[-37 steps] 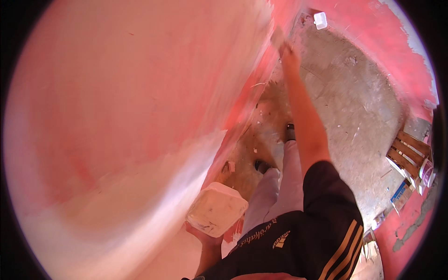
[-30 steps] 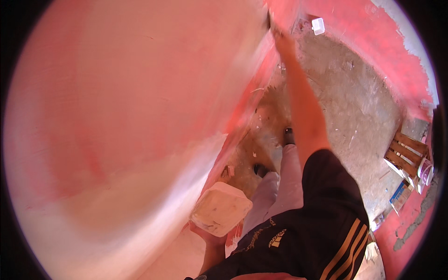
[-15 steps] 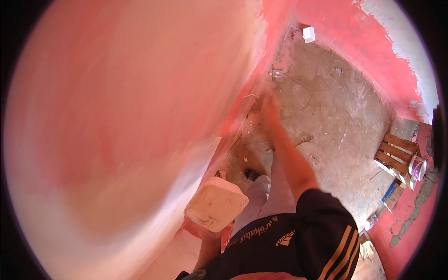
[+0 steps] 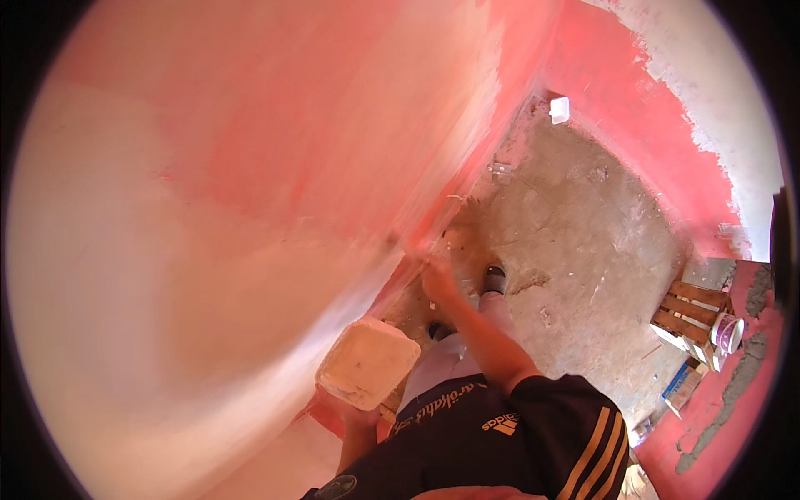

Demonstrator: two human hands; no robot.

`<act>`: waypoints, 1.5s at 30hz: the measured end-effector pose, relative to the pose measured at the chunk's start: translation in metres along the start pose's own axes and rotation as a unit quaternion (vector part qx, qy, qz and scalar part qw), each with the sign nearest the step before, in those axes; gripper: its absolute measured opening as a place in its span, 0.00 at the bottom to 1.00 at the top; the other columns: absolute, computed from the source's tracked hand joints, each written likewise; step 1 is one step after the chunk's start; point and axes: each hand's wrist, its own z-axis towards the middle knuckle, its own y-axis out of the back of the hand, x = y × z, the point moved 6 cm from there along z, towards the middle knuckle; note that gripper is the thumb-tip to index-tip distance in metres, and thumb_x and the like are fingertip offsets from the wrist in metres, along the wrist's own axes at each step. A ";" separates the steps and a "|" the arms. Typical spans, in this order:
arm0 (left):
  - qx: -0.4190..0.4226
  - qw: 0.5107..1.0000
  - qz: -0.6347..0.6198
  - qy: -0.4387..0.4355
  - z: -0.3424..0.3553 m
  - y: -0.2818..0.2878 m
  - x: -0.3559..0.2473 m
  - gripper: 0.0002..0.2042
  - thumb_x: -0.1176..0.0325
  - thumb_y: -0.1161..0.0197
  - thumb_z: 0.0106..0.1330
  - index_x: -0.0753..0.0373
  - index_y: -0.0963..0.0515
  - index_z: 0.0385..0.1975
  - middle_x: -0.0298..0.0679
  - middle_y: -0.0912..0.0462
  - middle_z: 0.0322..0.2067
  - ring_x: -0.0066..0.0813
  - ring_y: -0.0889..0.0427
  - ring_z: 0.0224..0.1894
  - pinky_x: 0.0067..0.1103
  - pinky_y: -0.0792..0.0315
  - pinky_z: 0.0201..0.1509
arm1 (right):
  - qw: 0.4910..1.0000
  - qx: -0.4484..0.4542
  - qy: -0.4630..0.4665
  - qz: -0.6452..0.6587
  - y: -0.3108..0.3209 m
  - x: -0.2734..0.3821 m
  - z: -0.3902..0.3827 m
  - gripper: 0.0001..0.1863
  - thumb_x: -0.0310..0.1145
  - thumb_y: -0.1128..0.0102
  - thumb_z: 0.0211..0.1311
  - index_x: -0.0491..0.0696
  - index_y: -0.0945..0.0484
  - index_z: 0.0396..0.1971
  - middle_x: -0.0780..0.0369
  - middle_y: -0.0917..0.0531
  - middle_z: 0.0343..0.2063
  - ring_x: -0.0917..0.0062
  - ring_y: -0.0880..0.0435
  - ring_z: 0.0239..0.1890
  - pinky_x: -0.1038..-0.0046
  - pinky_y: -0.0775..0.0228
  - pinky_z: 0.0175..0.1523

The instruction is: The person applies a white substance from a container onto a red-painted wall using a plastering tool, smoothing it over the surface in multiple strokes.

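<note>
My left hand [image 4: 360,417] grips a squarish, pale peach tub [image 4: 369,362] from below and behind, close to the wall at my left. Dark smudges mark the tub's upward face. My right hand [image 4: 435,279] is closed and reaches to the lower part of the left wall [image 4: 275,192], near where it meets the floor. A small blurred shape extends from its fingers toward the wall, too smeared to name. Streaky pink and pale paint covers this wall, with a whiter band lower down near the tub.
On the concrete floor [image 4: 592,217], a wooden crate [image 4: 692,310] stands at the right with a white and purple bucket [image 4: 727,332] beside it. A blue and brown box [image 4: 683,383] lies nearer. A white container [image 4: 559,110] sits in the far corner, by a half-pink wall [image 4: 617,92].
My right hand has come back nearer along the base of the left wall. The tub stays in my left hand. The view has shifted, and both my feet now show.
</note>
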 end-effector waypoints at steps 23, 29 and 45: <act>-0.151 0.983 -0.091 -0.056 -0.023 -0.065 -0.025 0.20 0.60 0.49 0.73 0.66 0.33 0.58 0.39 0.26 0.51 0.28 0.25 0.52 0.26 0.26 0.53 | 0.983 0.166 -0.066 0.028 0.017 0.042 0.029 0.12 0.31 0.45 0.68 0.47 0.19 0.47 0.54 0.15 0.39 0.64 0.16 0.42 0.67 0.25 0.50; -0.077 0.986 -0.147 -0.012 -0.017 -0.097 -0.015 0.32 0.41 0.73 0.74 0.59 0.36 0.64 0.37 0.31 0.59 0.33 0.33 0.63 0.32 0.36 0.66 | 0.969 -0.248 0.002 -0.016 0.246 -0.013 0.268 0.15 0.36 0.51 0.73 0.41 0.19 0.36 0.68 0.21 0.28 0.82 0.24 0.30 0.77 0.30 0.36; -0.070 0.988 -0.125 -0.059 -0.039 -0.084 -0.028 0.21 0.59 0.54 0.75 0.65 0.36 0.61 0.41 0.29 0.55 0.31 0.28 0.58 0.28 0.29 0.60 | 0.991 0.106 -0.022 0.078 0.031 0.114 0.051 0.15 0.33 0.47 0.70 0.45 0.21 0.52 0.58 0.16 0.39 0.71 0.19 0.40 0.69 0.27 0.51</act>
